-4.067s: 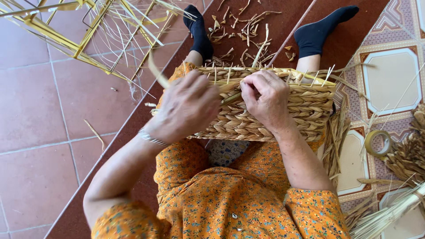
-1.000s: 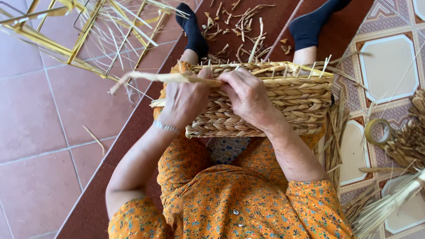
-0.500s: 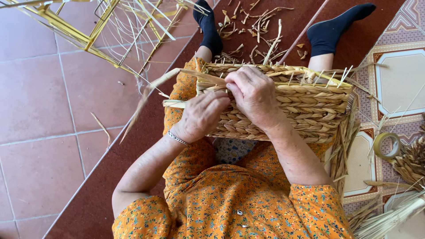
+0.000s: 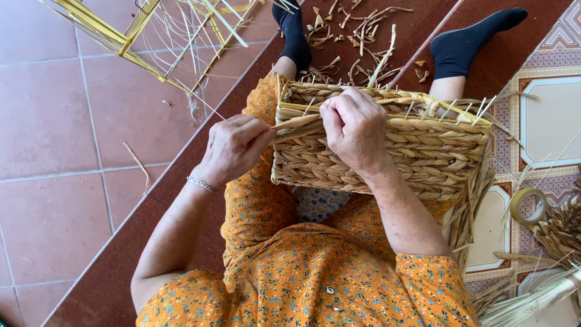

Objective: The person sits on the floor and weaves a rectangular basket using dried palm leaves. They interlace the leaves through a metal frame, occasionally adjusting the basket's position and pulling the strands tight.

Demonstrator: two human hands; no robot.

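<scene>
A rectangular woven straw basket (image 4: pixel 423 151) rests on my lap, its rim bristling with thin upright stakes. My left hand (image 4: pixel 233 148) pinches a flat straw strand (image 4: pixel 296 123) at the basket's left corner and pulls it taut. My right hand (image 4: pixel 354 127) presses down on the basket's top edge, fingers curled over the same strand where it enters the weave. Both legs in dark socks stretch out beyond the basket.
A yellow wire frame (image 4: pixel 139 30) with loose straw lies on the red tiles at top left. Straw scraps (image 4: pixel 351 30) litter the floor between my feet. A tape roll (image 4: pixel 528 206) and bundled straw (image 4: pixel 563 230) sit on the patterned tiles at right.
My left hand has pulled the strand down and in toward the basket's left corner; its long free end no longer sticks out to the left. My right hand stays on the rim.
</scene>
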